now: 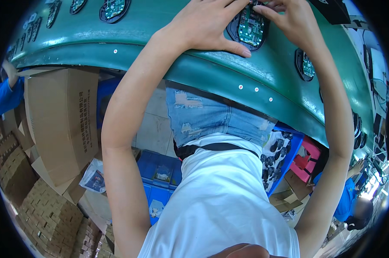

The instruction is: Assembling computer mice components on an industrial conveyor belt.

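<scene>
A green circuit board (251, 30) sits in a black rounded housing (233, 31) on the green-covered bench, near the top of the view. My left hand (209, 26) spans the housing from its left side, the thumb stretched along its near edge and the fingers reaching to its far end. At that far end, the thumb and fingers of my right hand (287, 15) are closed in a pinch over the board. What they pinch is too small and partly hidden to name. Some fingertips are cut off by the upper edge of the picture.
More housings with boards (114, 9) lie along the green bench (86, 36), one at right (305, 64). A tall carton (63, 116) stands below left. Under the bench are blue bins (158, 170) and a crate of black parts (277, 155). Blue-clad people (347, 202) are at either side.
</scene>
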Demonstrator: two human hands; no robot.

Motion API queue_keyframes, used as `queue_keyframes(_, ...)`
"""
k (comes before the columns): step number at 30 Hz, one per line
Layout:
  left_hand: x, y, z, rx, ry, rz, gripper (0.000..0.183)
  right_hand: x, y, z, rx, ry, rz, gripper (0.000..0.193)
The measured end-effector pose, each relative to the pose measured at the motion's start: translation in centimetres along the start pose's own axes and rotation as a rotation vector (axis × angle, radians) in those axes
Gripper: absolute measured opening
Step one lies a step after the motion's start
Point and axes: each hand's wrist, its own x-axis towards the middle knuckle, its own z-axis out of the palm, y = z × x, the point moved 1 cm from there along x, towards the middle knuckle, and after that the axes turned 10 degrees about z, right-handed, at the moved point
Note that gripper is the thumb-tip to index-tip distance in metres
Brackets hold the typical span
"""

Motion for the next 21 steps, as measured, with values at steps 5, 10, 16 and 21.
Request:
queue_keyframes(5, 0.8, 0.5, 0.0, 0.011, 0.006, 0.020, 0.115, -2.0, 4.7, 3.4, 0.184, 0.133, 0.033, 0.028)
queue_keyframes(10, 0.2, -0.6, 2.2, 0.102, 0.261, 0.081, 0.112, -0.3, 5.1, 2.5, 0.242, -0.031, 0.098, 0.028)
queue_keyframes(16, 0.2, 0.1, 1.1, 0.028, 0.240, 0.045, 0.113, 4.9, 9.9, -4.9, 0.146, 0.399, -0.149, 0.029)
queue_keyframes(21, -3.6, -3.7, -1.7, 0.173, 0.410, -0.195, 0.075, 12.2, 28.8, -8.3, -0.224, 0.130, 0.351, 0.033)
